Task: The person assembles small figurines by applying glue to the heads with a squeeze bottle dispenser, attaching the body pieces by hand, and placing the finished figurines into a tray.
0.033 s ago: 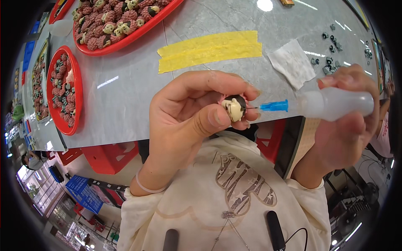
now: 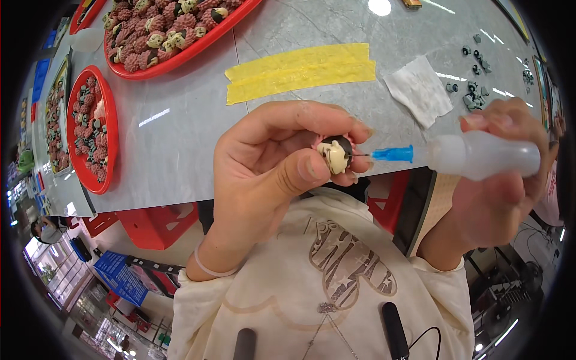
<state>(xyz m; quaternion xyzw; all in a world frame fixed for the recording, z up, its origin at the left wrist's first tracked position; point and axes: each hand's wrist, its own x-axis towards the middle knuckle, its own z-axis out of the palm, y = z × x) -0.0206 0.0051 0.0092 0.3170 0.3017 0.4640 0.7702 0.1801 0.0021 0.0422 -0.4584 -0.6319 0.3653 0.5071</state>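
Between thumb and fingers of my left hand (image 2: pixel 264 153) is a small doll head (image 2: pixel 335 157), with a cream face, black cap-like top and pink edge. My right hand (image 2: pixel 501 192) grips a translucent squeeze bottle (image 2: pixel 480 155), thumb below and fingers above. A blue needle tip (image 2: pixel 393 154) fits its left end. The thin needle points left, its end at the dark side of the head; whether it touches cannot be told. Both hands are over the near edge of the grey table (image 2: pixel 180 156).
Red trays, one large (image 2: pixel 186 55) and one small (image 2: pixel 112 153), hold many pink pieces at the left. Yellow tape strips (image 2: pixel 300 73) and a white tissue (image 2: pixel 419 90) lie beyond my hands. Small dark grey parts (image 2: pixel 474 99) are scattered at the right. A red stool (image 2: pixel 153 228) stands below the table.
My right hand and the bottle have shifted very slightly right and down. My left hand and the doll head stay in place.
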